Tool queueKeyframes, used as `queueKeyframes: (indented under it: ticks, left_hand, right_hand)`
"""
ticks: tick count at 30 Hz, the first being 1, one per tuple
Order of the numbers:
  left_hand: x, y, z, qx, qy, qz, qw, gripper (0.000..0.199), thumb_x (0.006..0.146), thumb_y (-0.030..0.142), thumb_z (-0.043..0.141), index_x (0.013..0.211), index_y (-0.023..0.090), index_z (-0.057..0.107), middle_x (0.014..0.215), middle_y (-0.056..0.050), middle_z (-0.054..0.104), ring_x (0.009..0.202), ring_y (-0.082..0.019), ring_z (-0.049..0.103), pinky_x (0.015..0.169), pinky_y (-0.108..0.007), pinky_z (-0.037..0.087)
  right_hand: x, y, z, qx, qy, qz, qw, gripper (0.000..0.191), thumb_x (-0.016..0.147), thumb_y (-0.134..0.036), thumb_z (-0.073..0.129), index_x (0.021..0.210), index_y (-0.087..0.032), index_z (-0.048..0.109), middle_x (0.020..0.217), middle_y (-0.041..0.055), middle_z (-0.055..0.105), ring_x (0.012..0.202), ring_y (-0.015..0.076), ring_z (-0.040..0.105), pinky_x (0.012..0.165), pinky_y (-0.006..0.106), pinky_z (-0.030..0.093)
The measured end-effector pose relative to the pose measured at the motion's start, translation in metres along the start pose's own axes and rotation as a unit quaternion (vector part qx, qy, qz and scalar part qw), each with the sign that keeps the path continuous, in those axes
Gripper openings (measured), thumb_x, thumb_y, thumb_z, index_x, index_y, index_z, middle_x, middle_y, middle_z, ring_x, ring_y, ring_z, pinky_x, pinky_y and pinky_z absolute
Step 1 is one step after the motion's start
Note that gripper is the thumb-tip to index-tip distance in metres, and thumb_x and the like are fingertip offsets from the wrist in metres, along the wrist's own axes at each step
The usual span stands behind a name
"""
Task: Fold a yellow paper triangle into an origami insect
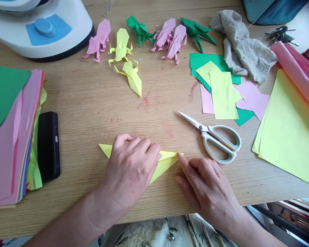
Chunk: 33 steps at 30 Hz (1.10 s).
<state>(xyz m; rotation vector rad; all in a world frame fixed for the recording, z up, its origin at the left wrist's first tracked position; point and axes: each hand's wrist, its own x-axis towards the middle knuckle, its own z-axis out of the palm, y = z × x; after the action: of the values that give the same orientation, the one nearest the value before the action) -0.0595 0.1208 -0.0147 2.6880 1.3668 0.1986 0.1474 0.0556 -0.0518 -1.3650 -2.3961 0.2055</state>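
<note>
Smooth, thin yellow paper, creased into a flat, sharp-cornered triangular shape, is the folded piece (164, 166) on the table (82, 103), near the middle of its front edge; its long axis runs left to right, roughly parallel to that edge, with one narrow tip pointing to the left edge and the other to the right, while a blunter corner points down toward the front edge.

The left hand (134, 163) lies palm down across its middle, fingers bent and close together, pressing on the paper; whether it grips anything beneath cannot be told; the right hand (208, 187) rests its forefinger on the right tip, thumb held apart from that finger, the others curled under.

The table is pale grained wood with reddish stains (145, 100); metal scissors (201, 127) with grey-white looped handles lie just beyond the right hand, blades together, pointing to the far left; crisp pink, green and yellow folded figures (122, 44) stand in a loose row toward the far edge; a rumpled grey cloth (247, 48) lies toward the far right corner, above flat paper scraps (224, 97); a stack of coloured sheets (5, 164) lies along the left edge, a black phone (48, 145) beside it; a glossy white appliance (51, 34) fills the far left corner.
</note>
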Motion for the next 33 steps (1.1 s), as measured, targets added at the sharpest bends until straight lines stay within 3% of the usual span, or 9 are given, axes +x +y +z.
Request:
queueKeyframes:
  ticks: [11,33]
  left_hand:
    - [0.0003,0.0011,0.001,0.008,-0.008,-0.008,1.0,0.025,0.099,0.02,0.044,0.079,0.021,0.058,0.071,0.0,0.059,0.068,-0.02,0.054,0.079,-0.043,0.035]
    - [-0.0003,0.0011,0.0016,0.0,-0.004,-0.007,1.0,0.024,0.099,0.019,0.045,0.077,0.021,0.056,0.071,0.001,0.058,0.069,-0.019,0.054,0.079,-0.04,0.032]
  right_hand:
    - [0.0019,-0.0002,-0.0018,-0.008,-0.011,-0.001,1.0,0.055,0.098,-0.021,0.054,0.148,-0.005,0.039,0.088,0.0081,0.056,0.076,0.0197,0.052,0.066,0.038,0.049]
    - [0.0018,0.0004,-0.0007,-0.013,-0.015,0.001,1.0,0.046,0.098,-0.022,0.055,0.138,-0.001,0.05,0.089,0.0092,0.056,0.076,0.0195,0.051,0.067,0.037,0.049]
